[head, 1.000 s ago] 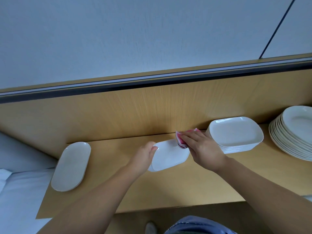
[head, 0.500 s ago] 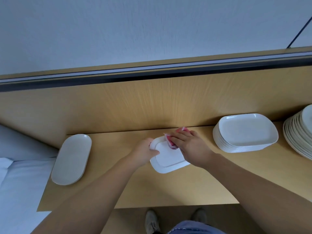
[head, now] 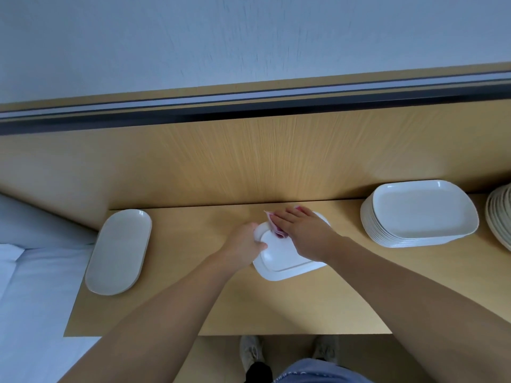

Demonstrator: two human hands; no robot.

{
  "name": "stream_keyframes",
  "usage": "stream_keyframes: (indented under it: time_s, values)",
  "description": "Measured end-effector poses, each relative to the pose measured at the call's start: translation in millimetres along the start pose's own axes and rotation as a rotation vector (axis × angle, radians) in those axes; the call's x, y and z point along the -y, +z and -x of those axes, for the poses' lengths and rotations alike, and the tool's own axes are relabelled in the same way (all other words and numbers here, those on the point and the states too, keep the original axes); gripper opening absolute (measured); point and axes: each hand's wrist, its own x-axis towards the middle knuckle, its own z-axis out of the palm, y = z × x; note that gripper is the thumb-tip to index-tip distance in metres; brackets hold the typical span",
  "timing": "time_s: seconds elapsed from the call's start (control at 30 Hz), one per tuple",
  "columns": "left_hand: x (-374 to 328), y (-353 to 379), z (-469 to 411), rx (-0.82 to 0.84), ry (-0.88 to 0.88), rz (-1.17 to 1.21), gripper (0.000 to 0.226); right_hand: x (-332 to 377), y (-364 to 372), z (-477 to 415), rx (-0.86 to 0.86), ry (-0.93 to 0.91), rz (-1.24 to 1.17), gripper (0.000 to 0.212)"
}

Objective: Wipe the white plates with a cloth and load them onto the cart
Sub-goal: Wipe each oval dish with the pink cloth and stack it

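A white rectangular plate (head: 282, 258) lies upside down on the wooden counter (head: 249, 308), its raised base ring facing up. My left hand (head: 244, 243) grips the plate's left edge. My right hand (head: 304, 233) lies flat across the plate's far part and presses a pink cloth (head: 276, 229) onto it; only the cloth's left corner shows from under my fingers. To the right stands a stack of several matching rectangular plates (head: 420, 214). No cart is in view.
A long oval white plate (head: 119, 247) lies near the counter's left end. A stack of round plates (head: 500, 217) is cut off by the right edge. A wooden back panel rises behind the counter. White fabric lies left of the counter. My shoes show below the front edge.
The plate has come down from a tilted hold and now lies bottom-up on the counter. My right hand with the cloth has slid further across it. The view has tipped downward.
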Motion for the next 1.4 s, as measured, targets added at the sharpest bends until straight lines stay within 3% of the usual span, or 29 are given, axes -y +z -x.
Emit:
stream_keyframes:
  time_s: [0.27, 0.77, 0.93, 1.07, 1.2, 1.4]
  values:
    - [3, 2, -4, -0.012, -0.039, -0.008, 0.028, -29, 17, 20, -0.038, 0.216, -0.106, 0.067]
    - [9, 11, 1, -0.010, -0.099, 0.046, 0.038, -15, 42, 50, -0.138, 0.513, -0.374, 0.065]
    - [14, 12, 3, 0.013, -0.094, 0.067, 0.043, -8, 44, 72, -0.049, 0.530, -0.397, 0.076]
    - [18, 5, 9, 0.204, 0.009, 0.058, 0.070, -19, 40, 68, 0.020, 0.508, -0.385, 0.075]
    - [25, 1, 14, 0.347, 0.050, 0.091, 0.082, -30, 41, 63, 0.031, 0.445, -0.369, 0.070]
    - [32, 11, 21, 0.225, 0.037, 0.165, 0.083, -29, 38, 62, 0.001, 0.467, -0.449, 0.063]
